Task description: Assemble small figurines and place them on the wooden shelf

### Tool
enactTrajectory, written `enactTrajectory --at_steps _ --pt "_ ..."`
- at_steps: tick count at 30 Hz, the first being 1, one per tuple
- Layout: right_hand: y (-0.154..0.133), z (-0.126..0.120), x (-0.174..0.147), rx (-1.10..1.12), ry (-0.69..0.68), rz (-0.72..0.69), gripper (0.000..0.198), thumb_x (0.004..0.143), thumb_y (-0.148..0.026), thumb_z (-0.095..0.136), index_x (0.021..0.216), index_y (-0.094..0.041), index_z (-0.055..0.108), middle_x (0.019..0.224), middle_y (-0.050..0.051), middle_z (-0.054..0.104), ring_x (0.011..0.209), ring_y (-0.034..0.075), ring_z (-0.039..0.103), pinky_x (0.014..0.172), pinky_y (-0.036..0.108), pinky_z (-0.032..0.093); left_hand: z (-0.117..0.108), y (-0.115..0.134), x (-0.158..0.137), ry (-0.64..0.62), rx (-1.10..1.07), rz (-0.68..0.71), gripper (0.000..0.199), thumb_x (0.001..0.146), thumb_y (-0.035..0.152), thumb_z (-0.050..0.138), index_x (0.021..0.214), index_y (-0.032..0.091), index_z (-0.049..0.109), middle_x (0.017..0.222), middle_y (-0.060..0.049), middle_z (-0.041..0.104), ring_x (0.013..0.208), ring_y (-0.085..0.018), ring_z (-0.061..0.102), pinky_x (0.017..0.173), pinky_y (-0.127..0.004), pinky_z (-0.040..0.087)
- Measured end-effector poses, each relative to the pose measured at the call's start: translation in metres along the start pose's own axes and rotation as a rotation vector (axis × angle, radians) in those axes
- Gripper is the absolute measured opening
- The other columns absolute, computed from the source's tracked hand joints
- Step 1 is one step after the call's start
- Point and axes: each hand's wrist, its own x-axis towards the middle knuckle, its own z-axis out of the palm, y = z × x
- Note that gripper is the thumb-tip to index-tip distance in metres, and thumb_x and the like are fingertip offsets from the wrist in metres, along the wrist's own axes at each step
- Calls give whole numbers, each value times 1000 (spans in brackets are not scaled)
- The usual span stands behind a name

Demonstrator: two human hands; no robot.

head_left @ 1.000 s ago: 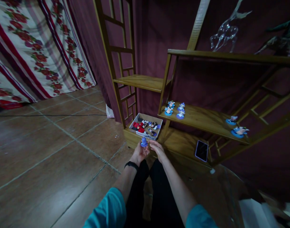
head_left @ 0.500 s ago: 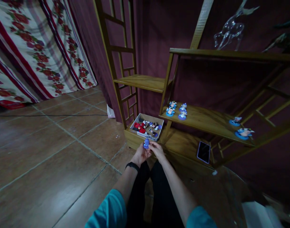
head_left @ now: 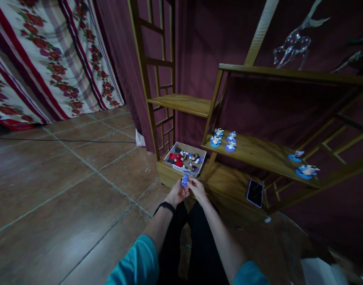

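A small purple figurine (head_left: pixel 185 179) is held between my two hands, just in front of the shelf's low base. My left hand (head_left: pixel 177 193) is closed round its lower left side, and my right hand (head_left: pixel 196 187) pinches it from the right. Beyond them a shallow cardboard box (head_left: pixel 172 166) rests on the base, holding several red, black and purple figurines. On the middle shelf, two blue-based figurines (head_left: pixel 215 141) stand at the left beside two purple-based figurines (head_left: pixel 230 145). Two more blue-based figurines (head_left: pixel 307 171) are at that shelf's right end.
A tablet or phone with a dark screen (head_left: pixel 255 193) lies on the lower board at the right. The wooden shelf unit (head_left: pixel 181 103) stands before a maroon curtain. A clear deer ornament (head_left: pixel 294 45) is on the top shelf. A cable (head_left: pixel 65 140) crosses the tiled floor.
The view has shifted slightly, so the shelf appears a little farther right. The figurine stays in both hands and looks slightly turned or tilted.
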Motion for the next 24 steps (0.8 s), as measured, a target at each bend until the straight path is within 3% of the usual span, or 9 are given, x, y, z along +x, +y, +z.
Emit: enactTrajectory --at_steps 8,16,24 --pt "0 -1 -2 -51 17 -25 24 64 -41 63 78 -23 62 57 -3 59 56 15 55 62 28 45 0 -1 -1 -10 25 16 42 89 44 33 65 14 51 43 -1 52 33 -9 47 40 -19 41" --pt "-3 -4 -2 -42 76 -57 26 64 -42 64 84 -24 65 85 2 67 78 21 60 67 31 47 0 -4 -8 -19 -13 107 42 89 45 35 74 12 55 54 -4 58 45 -10 55 50 -22 47" --pt "0 -7 -2 -48 73 -56 22 63 -40 65 79 -25 66 78 2 67 78 21 60 66 31 47 0 -3 -11 -2 -7 157 39 88 44 39 80 10 58 61 -6 59 52 -11 57 55 -22 49"
